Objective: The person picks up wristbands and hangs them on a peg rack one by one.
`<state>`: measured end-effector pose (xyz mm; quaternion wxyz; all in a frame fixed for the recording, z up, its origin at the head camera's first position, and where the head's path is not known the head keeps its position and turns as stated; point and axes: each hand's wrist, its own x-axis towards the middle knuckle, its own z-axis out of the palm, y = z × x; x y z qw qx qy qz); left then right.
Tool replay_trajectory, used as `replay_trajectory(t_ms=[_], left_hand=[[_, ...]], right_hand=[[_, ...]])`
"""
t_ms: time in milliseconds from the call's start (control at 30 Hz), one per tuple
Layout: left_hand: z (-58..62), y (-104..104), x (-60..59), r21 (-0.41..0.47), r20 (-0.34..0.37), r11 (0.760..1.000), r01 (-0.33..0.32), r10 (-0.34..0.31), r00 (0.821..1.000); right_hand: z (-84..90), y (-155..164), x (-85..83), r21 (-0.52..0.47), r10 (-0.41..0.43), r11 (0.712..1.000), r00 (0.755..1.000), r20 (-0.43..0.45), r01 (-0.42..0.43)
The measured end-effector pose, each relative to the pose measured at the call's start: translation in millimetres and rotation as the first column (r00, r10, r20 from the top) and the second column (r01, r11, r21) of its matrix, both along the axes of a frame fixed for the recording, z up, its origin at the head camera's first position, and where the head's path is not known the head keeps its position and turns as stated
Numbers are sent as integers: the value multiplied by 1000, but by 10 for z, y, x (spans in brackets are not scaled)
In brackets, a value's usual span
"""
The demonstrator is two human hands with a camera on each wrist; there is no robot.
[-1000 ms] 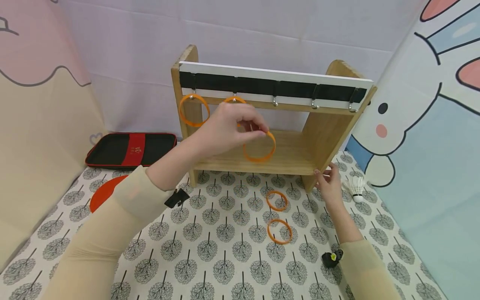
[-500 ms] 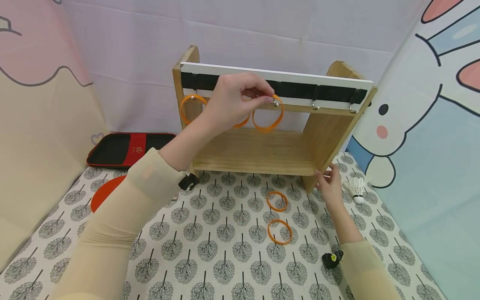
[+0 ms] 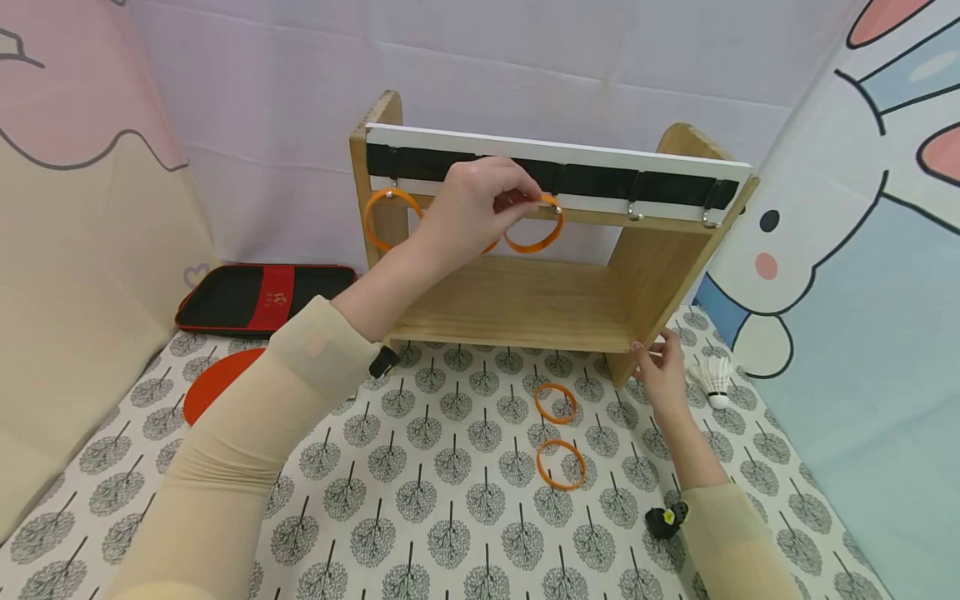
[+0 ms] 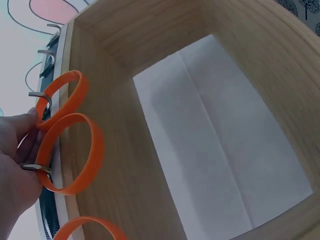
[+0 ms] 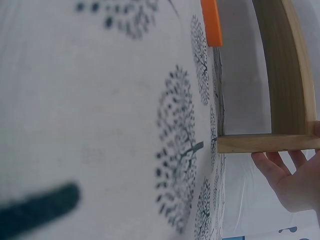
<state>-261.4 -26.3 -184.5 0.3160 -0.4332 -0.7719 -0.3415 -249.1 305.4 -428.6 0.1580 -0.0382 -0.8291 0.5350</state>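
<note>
In the head view my left hand [image 3: 491,196] pinches the top of an orange ring [image 3: 534,248] at the third metal hook [image 3: 558,210] of a wooden shelf rack [image 3: 517,300]. The left wrist view shows that hook inside the pinched ring [image 4: 80,92]. A second ring [image 4: 97,150] hangs on the neighbouring hook, largely hidden behind my hand in the head view. On the leftmost hook hangs another ring [image 3: 367,218]. My right hand [image 3: 663,379] grips the lower end of the rack's right side panel, thumb in front.
Two more orange rings, one farther back [image 3: 574,408] and one nearer [image 3: 555,484], lie on the tree-print cloth. Two bare hooks [image 3: 634,215] are at the right. A shuttlecock [image 3: 716,383] lies right of the rack; a black tray [image 3: 225,300] and red disc [image 3: 217,383] lie left.
My left hand has raised the orange ring from below the bar to the third hook, then lowered slightly there. The right hand keeps its grip on the rack.
</note>
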Motion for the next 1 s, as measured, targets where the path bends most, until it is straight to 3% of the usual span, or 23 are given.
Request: replay_trajectory(t_ms=[133,333,467,633,867,1000], left_hand=[[4,-7,8,-29,-13,1000,-3,3,1000],[34,-43,76,9,-4,1000,19,-19,1000],[51,-78,186,56,-18,998,40,-39,999],[36,-129,375,99,-51,990,97,-92,994],[-108,-118,567,71,-110,981,183,-175,978],[-255,-110,611,12,-85,980,197,-195,977]], right_hand=[[0,2,-7,-10,11,1000,1000,-22,-11],[-58,20,-38,-11,9,1000,999,-36,-9],[-114,51,-73,9,2,1000,999,-44,-2],[-59,23,-53,25,-3,1000,999,-42,5],[-140,116,-111,25,-7,1000,999,-51,8],[-247,201,-191,-18,-8,1000,998,-60,7]])
